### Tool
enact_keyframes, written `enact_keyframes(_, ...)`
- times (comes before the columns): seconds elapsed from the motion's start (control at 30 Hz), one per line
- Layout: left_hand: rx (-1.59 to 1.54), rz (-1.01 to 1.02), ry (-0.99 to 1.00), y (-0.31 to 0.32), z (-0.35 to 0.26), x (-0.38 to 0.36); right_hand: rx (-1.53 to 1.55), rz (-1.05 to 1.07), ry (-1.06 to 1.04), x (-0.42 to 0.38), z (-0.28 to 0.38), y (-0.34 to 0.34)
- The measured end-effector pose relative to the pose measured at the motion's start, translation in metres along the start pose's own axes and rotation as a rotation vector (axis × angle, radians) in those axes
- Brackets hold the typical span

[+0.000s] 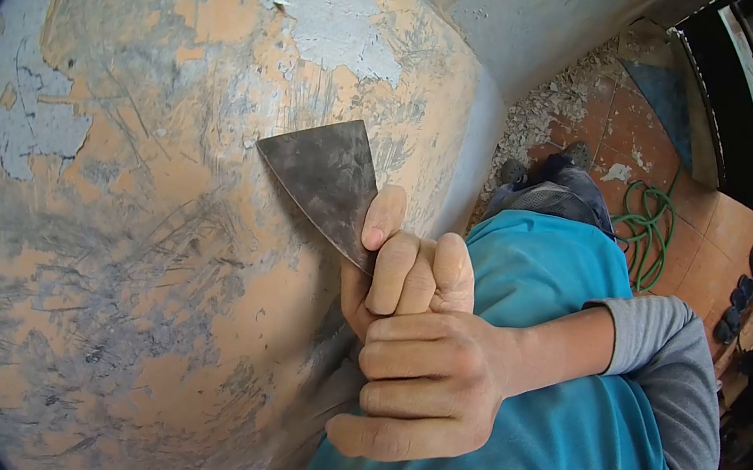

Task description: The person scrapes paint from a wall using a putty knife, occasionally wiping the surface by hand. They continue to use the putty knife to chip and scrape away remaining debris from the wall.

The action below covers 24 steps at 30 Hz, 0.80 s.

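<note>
A scraper with a broad dark metal blade (325,181) lies against the peeling wall (196,306), its wide edge pointing up and left. My left hand (412,268) is closed round it at the narrow end of the blade, with the thumb along the side. Just below, my right hand (438,381) is closed over the handle area, its back toward me and its fingers lying across to the left. The hands press together, and the handle is hidden inside them. Dust coats the knuckles.
Paint flakes (556,97) lie along the foot of the wall. A green hose (648,233) is coiled on the tiled floor (615,124). Dark footwear (739,297) sits at the right. My blue shirt (525,264) and legs fill the middle. Bluish paint patches (347,22) remain on the wall.
</note>
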<state>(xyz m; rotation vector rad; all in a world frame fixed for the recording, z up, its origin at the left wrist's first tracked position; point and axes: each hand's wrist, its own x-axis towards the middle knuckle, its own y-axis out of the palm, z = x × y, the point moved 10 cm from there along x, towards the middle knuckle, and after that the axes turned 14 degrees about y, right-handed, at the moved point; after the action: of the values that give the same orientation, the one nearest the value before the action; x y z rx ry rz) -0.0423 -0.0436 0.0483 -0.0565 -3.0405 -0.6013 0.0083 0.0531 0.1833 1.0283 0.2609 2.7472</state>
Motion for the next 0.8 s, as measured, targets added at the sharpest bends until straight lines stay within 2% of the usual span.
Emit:
enact_keyframes(0.2, -0.033, -0.023, 0.027, -0.004, -0.007, -0.007, 0.103, 0.048, -0.046, 0.0, 0.02, 0.008)
enact_keyframes(0.3, -0.052, -0.009, 0.013, 0.009, -0.006, 0.008, 0.012, -0.113, -0.046, 0.018, -0.006, 0.002)
enact_keyframes(0.43, -0.08, 0.006, -0.006, 0.014, 0.002, 0.012, 0.018, 0.067, -0.007, 0.005, 0.014, 0.001)
enact_keyframes(0.6, -0.084, 0.032, -0.029, 0.012, 0.005, 0.009, -0.042, -0.016, -0.014, -0.002, 0.007, 0.004)
enact_keyframes(0.7, -0.101, 0.044, -0.036, 0.03, 0.001, 0.021, -0.047, 0.019, 0.011, 0.007, -0.004, 0.002)
enact_keyframes(0.8, -0.111, 0.054, -0.047, 0.025, 0.007, 0.016, -0.036, -0.017, -0.02, 0.004, 0.015, 0.001)
